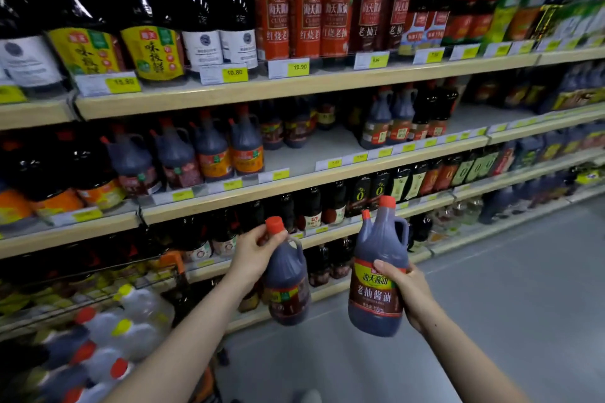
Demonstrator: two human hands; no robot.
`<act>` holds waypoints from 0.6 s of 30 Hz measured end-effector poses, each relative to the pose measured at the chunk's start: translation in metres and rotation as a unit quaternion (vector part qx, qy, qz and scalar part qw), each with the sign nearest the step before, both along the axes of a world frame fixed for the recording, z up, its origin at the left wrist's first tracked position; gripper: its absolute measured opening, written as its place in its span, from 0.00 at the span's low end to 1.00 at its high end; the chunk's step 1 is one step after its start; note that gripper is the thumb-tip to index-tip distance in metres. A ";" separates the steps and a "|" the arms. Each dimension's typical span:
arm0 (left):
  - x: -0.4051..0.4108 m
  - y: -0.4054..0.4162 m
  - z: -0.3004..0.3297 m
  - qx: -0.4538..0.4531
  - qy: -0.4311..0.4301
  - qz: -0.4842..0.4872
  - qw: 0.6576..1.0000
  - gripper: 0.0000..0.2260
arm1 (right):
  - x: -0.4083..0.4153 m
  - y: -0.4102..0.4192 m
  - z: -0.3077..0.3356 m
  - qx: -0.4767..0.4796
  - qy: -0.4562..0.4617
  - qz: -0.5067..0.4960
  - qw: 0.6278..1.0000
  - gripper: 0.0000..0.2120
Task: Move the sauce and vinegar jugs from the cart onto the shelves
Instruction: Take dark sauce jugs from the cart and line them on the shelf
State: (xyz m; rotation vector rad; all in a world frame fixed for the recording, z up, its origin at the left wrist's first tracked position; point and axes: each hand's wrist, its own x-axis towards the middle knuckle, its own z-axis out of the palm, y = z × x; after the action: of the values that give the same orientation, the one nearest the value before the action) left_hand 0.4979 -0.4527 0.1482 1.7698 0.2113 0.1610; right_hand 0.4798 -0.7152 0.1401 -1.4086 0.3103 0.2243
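Head view: left hand (253, 255) grips 1 jug's (288, 285) neck; right hand (404, 291) clasps another (376, 275).

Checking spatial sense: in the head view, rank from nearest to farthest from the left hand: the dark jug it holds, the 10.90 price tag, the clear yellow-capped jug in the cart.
1. Dark jug, in the left hand.
2. Clear yellow-capped jug, lower left.
3. 10.90 price tag, upper shelf.

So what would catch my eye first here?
Two dark sauce jugs with red caps, held up mid-aisle: the left hand grips one jug by its neck, the right hand holds the other jug by its body. Behind them, the shelves are packed with bottles.
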 end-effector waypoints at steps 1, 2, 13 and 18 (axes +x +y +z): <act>0.012 -0.005 -0.002 0.008 0.003 -0.009 1.000 0.06 | 0.011 -0.005 -0.002 -0.009 0.002 0.001 1.000 0.33; 0.025 -0.011 -0.004 0.010 0.003 -0.016 1.000 0.06 | 0.024 -0.009 -0.003 -0.020 0.002 0.000 1.000 0.33; 0.154 -0.050 -0.008 -0.041 0.015 -0.048 0.998 0.07 | 0.153 -0.047 0.002 -0.112 0.010 0.064 0.992 0.30; 0.188 -0.060 -0.011 -0.037 0.022 -0.013 0.999 0.06 | 0.204 -0.057 0.001 -0.158 0.003 0.132 0.979 0.24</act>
State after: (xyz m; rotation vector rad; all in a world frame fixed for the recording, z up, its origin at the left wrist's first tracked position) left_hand 0.6861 -0.5128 0.1372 1.7027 0.2245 0.0942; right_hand 0.6836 -0.7723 0.1414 -1.7650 0.1651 0.4108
